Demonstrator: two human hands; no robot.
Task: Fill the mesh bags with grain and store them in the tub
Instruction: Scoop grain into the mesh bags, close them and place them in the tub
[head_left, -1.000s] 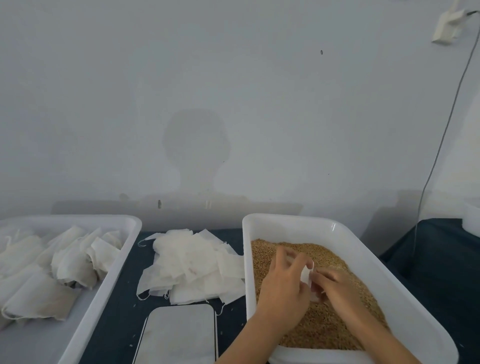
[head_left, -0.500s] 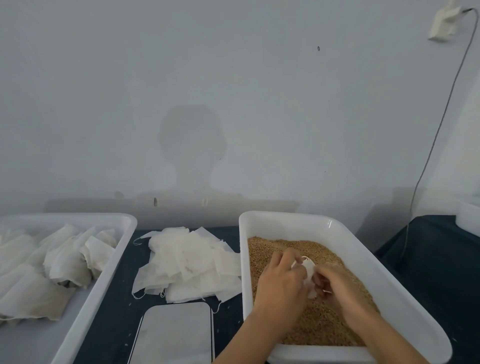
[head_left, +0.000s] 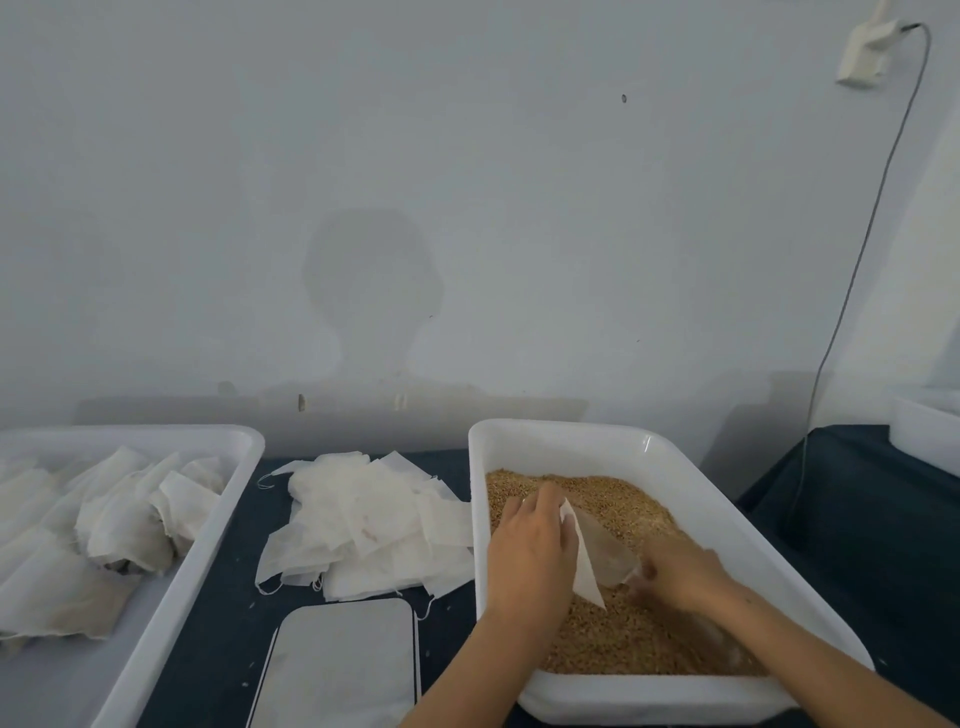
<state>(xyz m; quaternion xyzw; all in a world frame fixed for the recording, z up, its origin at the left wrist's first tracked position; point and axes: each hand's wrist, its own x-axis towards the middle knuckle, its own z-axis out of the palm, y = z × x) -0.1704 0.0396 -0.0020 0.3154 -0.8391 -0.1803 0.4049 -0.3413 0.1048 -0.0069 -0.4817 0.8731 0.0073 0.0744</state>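
- Since the earlier frame, right hand (head_left: 675, 571) has drawn apart from left hand (head_left: 535, 551), stretching the mesh bag (head_left: 597, 545) open.
- Both hands pinch the bag over grain (head_left: 623, 639) mid-tub (head_left: 571, 434) (bag empty).
- Risk: a slack grip could collapse the mouth, spilling grain.

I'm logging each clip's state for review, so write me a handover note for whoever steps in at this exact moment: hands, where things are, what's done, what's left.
Left hand: holds the top edge of a mesh bag over the grain tub.
Right hand: at the bag's other end, low in the grain; its grip is blurred.
Empty bags: a loose pile on the dark table, between the two tubs.
Done: several filled bags lie in the left tub.
Left: fill this bag, put it in the left tub, then work through the pile.
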